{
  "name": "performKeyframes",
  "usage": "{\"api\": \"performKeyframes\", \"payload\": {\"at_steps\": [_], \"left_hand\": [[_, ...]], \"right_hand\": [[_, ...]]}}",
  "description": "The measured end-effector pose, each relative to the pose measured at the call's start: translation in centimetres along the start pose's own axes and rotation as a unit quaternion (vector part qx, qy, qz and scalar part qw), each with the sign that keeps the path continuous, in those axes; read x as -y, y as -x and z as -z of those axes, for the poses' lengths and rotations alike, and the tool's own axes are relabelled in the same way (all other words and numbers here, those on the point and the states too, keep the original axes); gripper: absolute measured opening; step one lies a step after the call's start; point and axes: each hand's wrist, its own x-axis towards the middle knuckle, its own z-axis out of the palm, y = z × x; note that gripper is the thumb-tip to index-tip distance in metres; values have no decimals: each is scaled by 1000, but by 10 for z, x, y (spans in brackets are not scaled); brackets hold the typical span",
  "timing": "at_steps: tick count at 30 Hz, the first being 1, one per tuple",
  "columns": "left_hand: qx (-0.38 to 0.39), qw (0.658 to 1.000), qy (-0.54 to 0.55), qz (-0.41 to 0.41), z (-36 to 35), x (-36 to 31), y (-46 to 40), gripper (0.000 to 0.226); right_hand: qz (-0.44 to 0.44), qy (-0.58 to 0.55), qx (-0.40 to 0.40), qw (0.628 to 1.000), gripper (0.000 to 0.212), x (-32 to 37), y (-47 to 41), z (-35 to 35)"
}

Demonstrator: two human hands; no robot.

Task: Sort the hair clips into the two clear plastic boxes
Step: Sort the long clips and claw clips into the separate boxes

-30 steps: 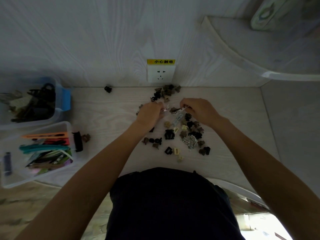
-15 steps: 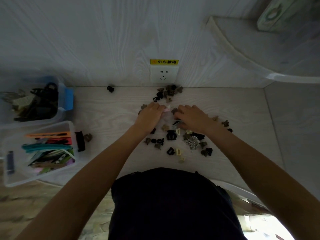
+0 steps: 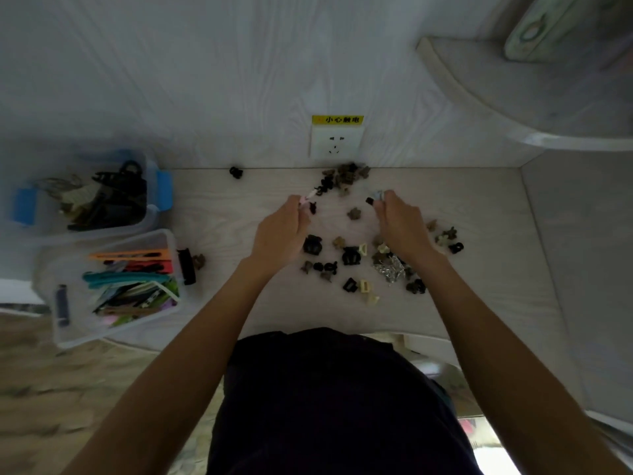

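1. Left hand [image 3: 281, 231]: pinching a pale pink clip [image 3: 307, 197] at fingertips.
2. Right hand [image 3: 400, 228]: curled round a small pale clip [image 3: 376, 195], probably; blurred.
3. Remaining hair clips [image 3: 349, 258]: scattered between and below both hands.
4. Boxes [image 3: 161, 241]: well left of left hand.
5. Light, stiff, sprung plastic, likely slippery; best pinched across the body.

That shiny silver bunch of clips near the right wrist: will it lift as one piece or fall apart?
The silver clip bunch looks like loose thin metal pieces piled together, so it probably scatters if pinched. They appear glossy, likely slippery and light. Raking them flat across the table may work better.
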Motion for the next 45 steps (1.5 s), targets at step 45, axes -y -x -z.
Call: {"api": "performKeyframes", "payload": {"at_steps": [45], "left_hand": [[-126, 989, -61, 49, 168, 221, 172, 36]], "right_hand": [[303, 83, 189, 930, 40, 311, 65, -137]]}}
